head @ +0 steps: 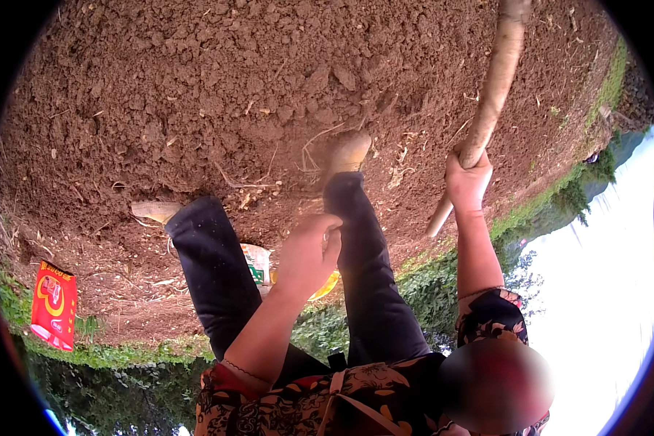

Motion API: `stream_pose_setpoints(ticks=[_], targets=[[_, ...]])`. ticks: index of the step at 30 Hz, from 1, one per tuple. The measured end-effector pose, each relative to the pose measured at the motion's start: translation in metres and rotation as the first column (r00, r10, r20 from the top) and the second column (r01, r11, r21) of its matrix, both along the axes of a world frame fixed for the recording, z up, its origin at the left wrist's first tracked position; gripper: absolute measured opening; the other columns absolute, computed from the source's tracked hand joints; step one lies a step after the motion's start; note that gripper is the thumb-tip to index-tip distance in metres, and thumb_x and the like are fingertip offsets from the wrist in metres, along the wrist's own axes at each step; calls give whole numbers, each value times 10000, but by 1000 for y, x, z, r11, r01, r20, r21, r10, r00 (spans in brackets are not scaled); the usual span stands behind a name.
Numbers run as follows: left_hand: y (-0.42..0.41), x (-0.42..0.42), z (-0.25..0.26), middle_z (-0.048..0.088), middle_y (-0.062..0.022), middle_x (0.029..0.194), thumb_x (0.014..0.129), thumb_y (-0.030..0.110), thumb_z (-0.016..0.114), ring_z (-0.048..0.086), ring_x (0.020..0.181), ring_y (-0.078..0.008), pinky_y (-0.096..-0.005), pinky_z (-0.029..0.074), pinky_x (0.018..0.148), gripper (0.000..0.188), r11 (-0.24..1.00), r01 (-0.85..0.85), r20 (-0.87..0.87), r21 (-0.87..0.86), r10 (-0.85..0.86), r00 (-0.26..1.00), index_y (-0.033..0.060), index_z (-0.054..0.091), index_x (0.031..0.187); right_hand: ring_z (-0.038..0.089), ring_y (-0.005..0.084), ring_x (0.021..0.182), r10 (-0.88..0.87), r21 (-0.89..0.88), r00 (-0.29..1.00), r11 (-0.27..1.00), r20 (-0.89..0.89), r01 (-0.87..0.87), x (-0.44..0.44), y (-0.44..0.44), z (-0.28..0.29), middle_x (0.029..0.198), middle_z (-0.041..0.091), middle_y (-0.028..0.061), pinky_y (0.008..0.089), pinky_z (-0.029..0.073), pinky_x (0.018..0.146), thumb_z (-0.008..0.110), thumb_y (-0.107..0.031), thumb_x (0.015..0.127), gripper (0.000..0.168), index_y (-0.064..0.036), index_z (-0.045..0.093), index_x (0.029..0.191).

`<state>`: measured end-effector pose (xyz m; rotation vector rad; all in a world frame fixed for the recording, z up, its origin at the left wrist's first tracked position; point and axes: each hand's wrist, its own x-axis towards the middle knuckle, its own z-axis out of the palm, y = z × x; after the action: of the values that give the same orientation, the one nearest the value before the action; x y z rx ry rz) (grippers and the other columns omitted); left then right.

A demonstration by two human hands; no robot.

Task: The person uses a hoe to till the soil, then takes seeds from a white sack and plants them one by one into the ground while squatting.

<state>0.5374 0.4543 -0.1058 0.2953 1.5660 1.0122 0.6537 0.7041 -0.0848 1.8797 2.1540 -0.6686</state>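
My right hand [468,180] grips a thick wooden tool handle [496,87]. The handle slants up past the top edge of the view, so its far end is hidden; its butt sticks out below my fist. In front of my thighs hangs my left hand [310,248], fingers curled and the thumb near them. Its palm is turned away, and nothing shows in it. Loose brown soil [196,109] spreads before me, with clods and dry stalks. My two shoes [351,152] rest on this soil, one ahead of the other, below dark trousers [370,261].
A red packet [54,305] bearing writing is at the left by a grassy edge [125,351]. Behind my legs, partly covered, lie a white and green bag [258,263] and something yellow [325,287]. Leafy plants [436,294] border the soil.
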Motion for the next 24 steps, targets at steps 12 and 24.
stream_pose_setpoints(ticks=[12, 24], targets=[[-4, -5, -3, 620, -169, 934, 804, 75, 572, 606, 856, -339, -376, 475, 757, 165, 1000, 6, -10, 15, -5, 1000, 6, 577, 954, 620, 328, 621, 176, -200, 969, 970, 176, -140, 63, -38, 7, 700, 622, 172, 381, 507, 600, 630, -90, 732, 218, 8, 536, 902], [-4, -7, 3, 621, -162, 908, 796, 58, 583, 620, 823, -319, -372, 493, 716, 158, 1000, 23, 30, 9, -24, 999, 19, 576, 948, 625, 404, 728, 406, -423, 742, 888, 533, -182, 144, -87, -5, 761, 613, 257, 510, 496, 651, 636, -169, 725, 422, -4, 460, 1070]])
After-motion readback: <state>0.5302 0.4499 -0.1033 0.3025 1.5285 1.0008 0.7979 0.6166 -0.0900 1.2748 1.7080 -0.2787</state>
